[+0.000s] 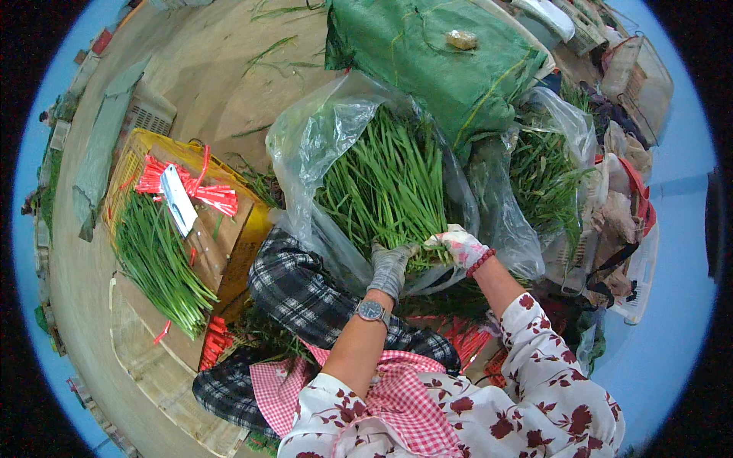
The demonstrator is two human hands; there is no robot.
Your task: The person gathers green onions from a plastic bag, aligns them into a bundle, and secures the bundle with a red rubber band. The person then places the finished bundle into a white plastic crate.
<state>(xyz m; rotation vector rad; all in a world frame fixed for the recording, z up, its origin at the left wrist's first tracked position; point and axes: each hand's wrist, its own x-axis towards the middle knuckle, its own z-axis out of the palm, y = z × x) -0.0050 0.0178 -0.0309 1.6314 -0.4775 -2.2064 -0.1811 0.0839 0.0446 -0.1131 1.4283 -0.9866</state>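
Long green leafy stalks, apparently garlic chives [389, 177], lie in an open clear plastic bag [298, 154] in front of my knees. My left hand [390, 266], in a grey glove, is at their near ends with stalks between thumb and fingers. Beside it on the right, my right hand [458, 245] wears a white glove with pink stains and grips some stalk ends at the heap's near right corner. Parts of my fingers are hidden among the stalks.
Left, a yellow plastic crate [246, 229] supports a board [226, 240] with a cleaver [178, 200], red ties [215, 197] and a chive bundle [157, 257]. A green woven cover [424, 51] lies beyond the bag. Another bag of greens [544, 166] stands right.
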